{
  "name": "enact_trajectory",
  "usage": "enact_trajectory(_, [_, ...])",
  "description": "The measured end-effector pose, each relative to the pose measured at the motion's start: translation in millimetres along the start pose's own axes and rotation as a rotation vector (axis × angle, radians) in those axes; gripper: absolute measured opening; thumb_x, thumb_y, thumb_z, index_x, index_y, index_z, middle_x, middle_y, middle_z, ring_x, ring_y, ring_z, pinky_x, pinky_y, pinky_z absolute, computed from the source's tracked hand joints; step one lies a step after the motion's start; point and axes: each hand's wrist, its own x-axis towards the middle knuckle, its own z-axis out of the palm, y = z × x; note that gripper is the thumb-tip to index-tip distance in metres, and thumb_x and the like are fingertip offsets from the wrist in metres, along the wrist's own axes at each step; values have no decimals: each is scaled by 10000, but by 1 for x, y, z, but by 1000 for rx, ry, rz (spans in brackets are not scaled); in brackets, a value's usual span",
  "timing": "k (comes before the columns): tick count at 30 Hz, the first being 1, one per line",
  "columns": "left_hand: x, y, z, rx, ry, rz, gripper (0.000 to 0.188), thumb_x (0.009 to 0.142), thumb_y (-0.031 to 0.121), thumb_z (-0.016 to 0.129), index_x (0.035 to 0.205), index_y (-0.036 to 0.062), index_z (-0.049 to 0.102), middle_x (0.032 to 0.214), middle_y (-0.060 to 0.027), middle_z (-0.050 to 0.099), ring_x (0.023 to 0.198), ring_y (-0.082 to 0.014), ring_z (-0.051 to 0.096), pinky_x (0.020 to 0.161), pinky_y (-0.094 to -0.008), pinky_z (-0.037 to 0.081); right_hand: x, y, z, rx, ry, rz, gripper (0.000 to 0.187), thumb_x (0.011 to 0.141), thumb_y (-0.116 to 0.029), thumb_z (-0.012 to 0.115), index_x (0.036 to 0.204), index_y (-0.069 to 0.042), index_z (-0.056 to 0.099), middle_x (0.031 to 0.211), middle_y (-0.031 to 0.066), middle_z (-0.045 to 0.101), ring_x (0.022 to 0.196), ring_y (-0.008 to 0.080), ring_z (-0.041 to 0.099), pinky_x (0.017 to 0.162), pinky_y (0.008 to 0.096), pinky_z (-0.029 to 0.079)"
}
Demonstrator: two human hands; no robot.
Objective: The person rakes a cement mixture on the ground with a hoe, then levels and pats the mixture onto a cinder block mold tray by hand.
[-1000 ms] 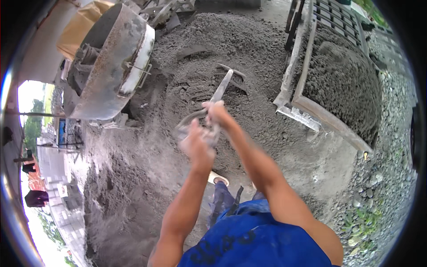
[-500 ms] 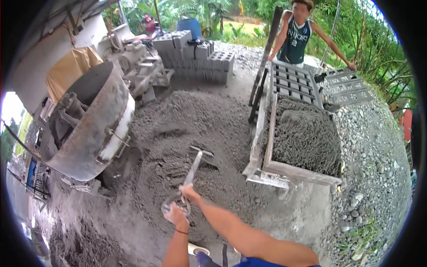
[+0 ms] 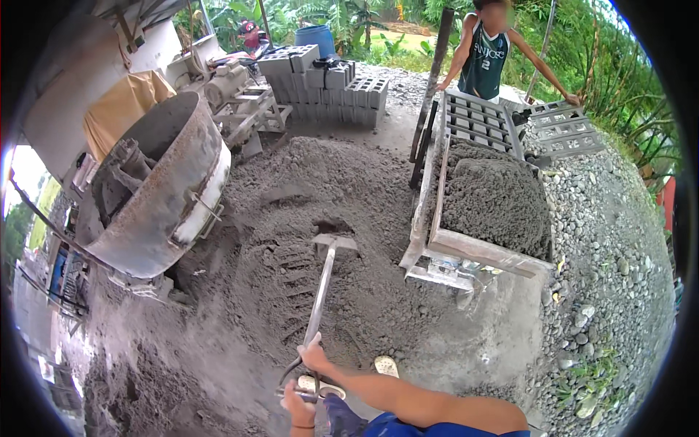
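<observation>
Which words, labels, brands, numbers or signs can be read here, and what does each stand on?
Co-worker's dark green jersey: pale lettering above a numeral, not transcribed here.
Shovel: no lettering that I can make out.
Rusty drum: none that I can make out.
Blue barrel: too small to tell.

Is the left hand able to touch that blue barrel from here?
Probably not: the left hand holds the shovel, far from the blue barrel, with the grey pile and stacked blocks between.
</observation>
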Motion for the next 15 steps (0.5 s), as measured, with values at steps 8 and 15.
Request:
enact_trajectory(8, [-154,134,2,215,111,-219,539,852,331,758,1223,0,548,1064,-234,624,925,-217,638,840,-414,512,-27,-14,-38,1228,-333,534,127,827,-99,629,761,-51,532,630,78,530,538,215,568,512,402,511])
enact_trajectory(15, [-179,147,48,915,350,696,493,859,226,684,1232,-69,550,1355,-291,485,1269,-406,475,1052,-452,402,-36,-10,-42,1333,-323,650,84,769,-21,541,704,-35,489,614,105,489,513,244,522,486,412,491])
